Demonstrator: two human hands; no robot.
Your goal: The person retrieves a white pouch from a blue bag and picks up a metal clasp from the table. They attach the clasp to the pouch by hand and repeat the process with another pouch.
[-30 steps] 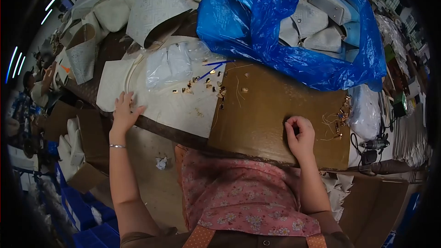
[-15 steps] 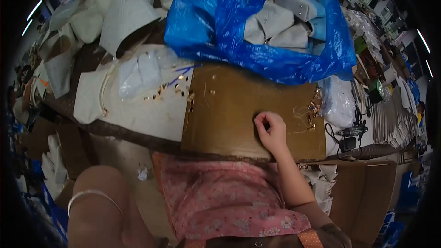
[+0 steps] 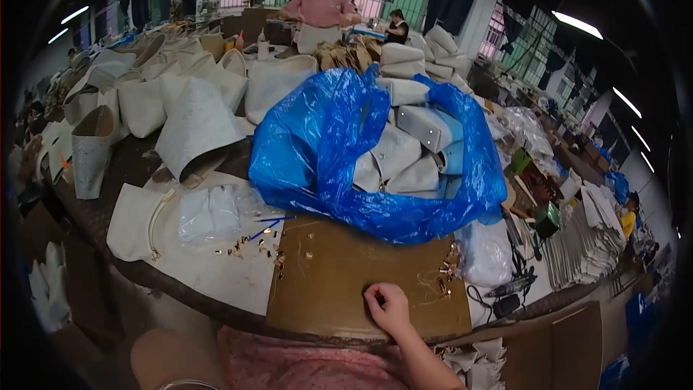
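Note:
My right hand (image 3: pixel 388 308) rests over the front part of a brown board (image 3: pixel 325 296). Its fingers are curled in a loose pinch, and whatever they hold, if anything, is hidden. Right behind the hand stands an open blue plastic bag (image 3: pixel 289 144) full of pale grey bags (image 3: pixel 393 152). Small gold-coloured metal fittings (image 3: pixel 449 263) with loose threads lie at the board's right edge. More small fittings (image 3: pixel 234 249) are scattered left of the board. At the bottom left, a rounded limb with a silvery band looks like my bent left wrist (image 3: pixel 170 357); no fingers show.
A plastic-wrapped white packet (image 3: pixel 209 213) and a pale bag piece (image 3: pixel 137 220) lie left. Right are a clear plastic bundle (image 3: pixel 484 253), a corded power tool (image 3: pixel 509 285) and stacked pale sheets (image 3: pixel 577 245). Pale bags (image 3: pixel 144 105) fill the back left. A person (image 3: pixel 323 7) is behind.
The view has tilted up, so the room behind now shows and the table sits lower. My right hand keeps its curled shape over the board.

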